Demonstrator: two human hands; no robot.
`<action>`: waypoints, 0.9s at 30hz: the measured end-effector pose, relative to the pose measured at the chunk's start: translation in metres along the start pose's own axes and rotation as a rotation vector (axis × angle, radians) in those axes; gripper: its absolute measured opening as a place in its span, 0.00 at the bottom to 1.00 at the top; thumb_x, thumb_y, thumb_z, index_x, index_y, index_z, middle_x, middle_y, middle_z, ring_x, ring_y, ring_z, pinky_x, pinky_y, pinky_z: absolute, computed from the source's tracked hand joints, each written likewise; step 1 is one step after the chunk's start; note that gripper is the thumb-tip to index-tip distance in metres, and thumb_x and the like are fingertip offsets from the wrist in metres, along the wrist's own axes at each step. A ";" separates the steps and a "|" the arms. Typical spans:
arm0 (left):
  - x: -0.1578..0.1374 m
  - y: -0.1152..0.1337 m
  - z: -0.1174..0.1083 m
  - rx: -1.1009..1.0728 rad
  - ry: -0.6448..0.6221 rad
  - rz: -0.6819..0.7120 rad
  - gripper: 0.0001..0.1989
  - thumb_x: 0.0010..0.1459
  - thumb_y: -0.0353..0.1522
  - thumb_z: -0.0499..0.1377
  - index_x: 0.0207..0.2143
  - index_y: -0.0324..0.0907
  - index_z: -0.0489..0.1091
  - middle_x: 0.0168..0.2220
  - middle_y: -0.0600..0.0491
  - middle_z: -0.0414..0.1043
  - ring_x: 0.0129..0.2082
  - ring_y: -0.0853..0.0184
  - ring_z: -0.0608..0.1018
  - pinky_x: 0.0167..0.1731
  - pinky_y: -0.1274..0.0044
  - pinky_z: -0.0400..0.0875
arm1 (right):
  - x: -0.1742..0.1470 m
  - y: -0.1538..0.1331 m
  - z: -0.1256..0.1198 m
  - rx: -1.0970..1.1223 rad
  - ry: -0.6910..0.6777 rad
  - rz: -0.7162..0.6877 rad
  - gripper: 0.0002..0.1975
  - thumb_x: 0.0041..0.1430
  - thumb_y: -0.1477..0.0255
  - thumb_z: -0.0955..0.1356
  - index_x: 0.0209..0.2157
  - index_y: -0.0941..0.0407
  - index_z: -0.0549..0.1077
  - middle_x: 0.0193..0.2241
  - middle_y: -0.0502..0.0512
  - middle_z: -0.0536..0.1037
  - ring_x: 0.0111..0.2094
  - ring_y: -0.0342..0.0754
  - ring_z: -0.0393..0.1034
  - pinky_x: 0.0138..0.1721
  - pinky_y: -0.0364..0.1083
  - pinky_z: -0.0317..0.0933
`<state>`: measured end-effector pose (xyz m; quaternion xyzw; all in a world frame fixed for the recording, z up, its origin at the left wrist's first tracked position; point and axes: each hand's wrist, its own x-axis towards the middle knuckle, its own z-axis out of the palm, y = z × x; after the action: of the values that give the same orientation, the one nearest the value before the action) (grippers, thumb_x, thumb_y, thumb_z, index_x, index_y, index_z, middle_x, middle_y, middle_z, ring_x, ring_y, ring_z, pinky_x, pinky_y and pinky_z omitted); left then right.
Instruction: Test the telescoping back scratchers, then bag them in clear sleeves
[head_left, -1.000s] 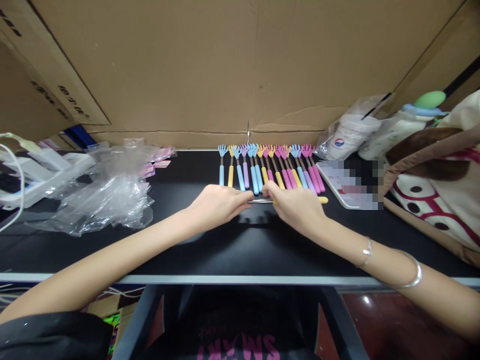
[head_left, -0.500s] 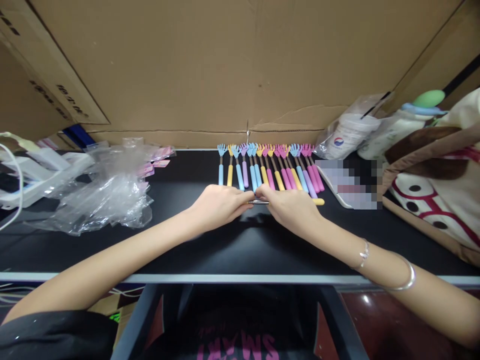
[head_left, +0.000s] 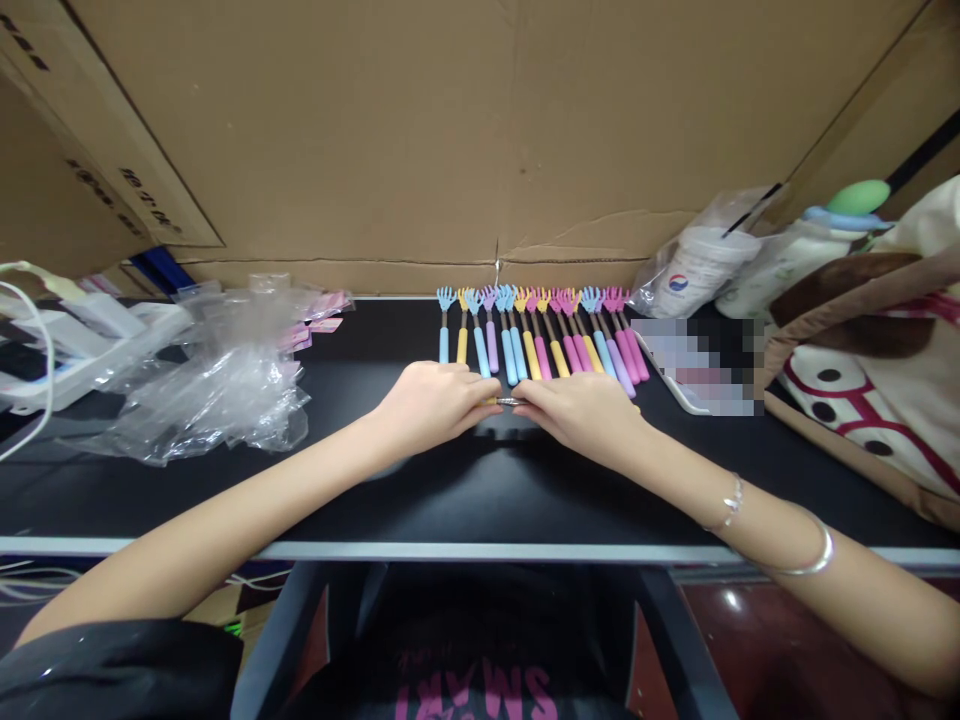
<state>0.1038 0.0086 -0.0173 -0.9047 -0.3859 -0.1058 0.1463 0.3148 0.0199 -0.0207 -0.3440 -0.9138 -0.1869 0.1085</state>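
Both my hands meet over the middle of the black desk, on a back scratcher (head_left: 511, 401) held level from side to side. Its thin metal rod shows between my fingertips, with a bit of yellow near the left ones. My left hand (head_left: 427, 405) pinches the left end, mostly hidden by the fingers. My right hand (head_left: 592, 412) is closed over the yellow handle, which is largely covered by the palm. Just beyond my hands lies a row of back scratchers (head_left: 531, 350) with blue, yellow, purple and pink handles, their claw heads pointing away from me.
Clear plastic bags (head_left: 247, 385) with pink cards lie at left, beside a white power strip (head_left: 112, 350) with a cable. At right are a phone-like blurred object (head_left: 675, 375), a bagged cup (head_left: 701, 275), a bottle (head_left: 832, 245) and a fabric bag (head_left: 900, 350). Cardboard (head_left: 360, 130) stands behind.
The yellow handle end that stuck out past my right hand is now nearly hidden. A bit of yellow now shows by my left fingertips. Both hands stay close together.
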 end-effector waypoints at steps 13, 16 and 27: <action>-0.052 -0.080 -0.016 0.407 0.194 -0.044 0.19 0.68 0.40 0.45 0.30 0.44 0.68 0.26 0.53 0.73 0.29 0.66 0.75 0.22 0.76 0.55 | -0.059 0.110 -0.014 -0.368 0.152 0.039 0.24 0.69 0.62 0.55 0.30 0.57 0.76 0.23 0.56 0.73 0.25 0.45 0.60 0.26 0.45 0.44; -0.061 -0.089 -0.015 0.437 0.199 -0.024 0.18 0.68 0.40 0.46 0.29 0.44 0.68 0.25 0.53 0.72 0.29 0.66 0.75 0.24 0.76 0.57 | -0.068 0.119 -0.016 -0.394 0.131 0.033 0.27 0.68 0.59 0.54 0.28 0.56 0.76 0.22 0.56 0.71 0.24 0.46 0.57 0.27 0.44 0.46; -0.089 -0.111 -0.023 0.435 0.148 -0.156 0.16 0.68 0.40 0.46 0.36 0.43 0.69 0.31 0.54 0.72 0.30 0.67 0.73 0.24 0.78 0.54 | -0.097 0.152 -0.015 -0.400 -0.035 0.361 0.23 0.67 0.60 0.56 0.38 0.57 0.77 0.31 0.60 0.75 0.28 0.48 0.61 0.26 0.46 0.46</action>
<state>-0.0399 0.0144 -0.0030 -0.8092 -0.4566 -0.0971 0.3567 0.4898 0.0621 0.0013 -0.5189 -0.7845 -0.3353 0.0542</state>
